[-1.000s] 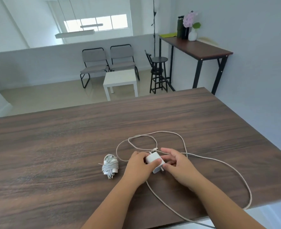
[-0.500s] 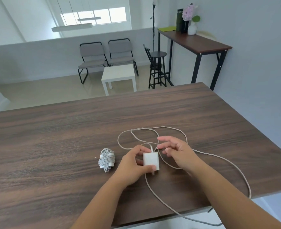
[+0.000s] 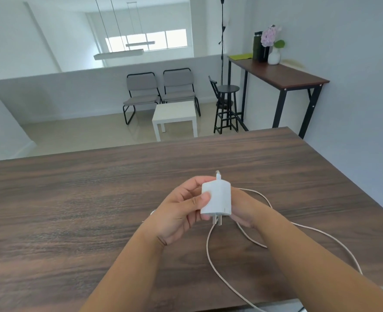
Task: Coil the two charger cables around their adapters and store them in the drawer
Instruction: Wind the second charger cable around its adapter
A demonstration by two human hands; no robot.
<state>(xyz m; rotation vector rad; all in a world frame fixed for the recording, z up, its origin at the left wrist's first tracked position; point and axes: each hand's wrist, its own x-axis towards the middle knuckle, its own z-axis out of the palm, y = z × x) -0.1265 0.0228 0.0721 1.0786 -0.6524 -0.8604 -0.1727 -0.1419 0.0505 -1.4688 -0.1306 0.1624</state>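
Office or lounge-style interior, sparsely furnished: pale walls, a light tiled floor and a low white partition wall (image 3: pixel 73 86) with a high strip window (image 3: pixel 145 40) beyond it. Seating area of two grey padded chairs (image 3: pixel 159 91) on black frames behind a small white side table (image 3: pixel 174 113), with long pendant lamps (image 3: pixel 118 54) hanging above. Along the right wall, a tall wood-topped bar table (image 3: pixel 282 74) on black legs with a black stool (image 3: pixel 227 104), carrying a white vase of pink flowers (image 3: pixel 272 45) and a dark bottle (image 3: pixel 258 47); nearest the camera, a large dark wood-grain table (image 3: pixel 73 210).
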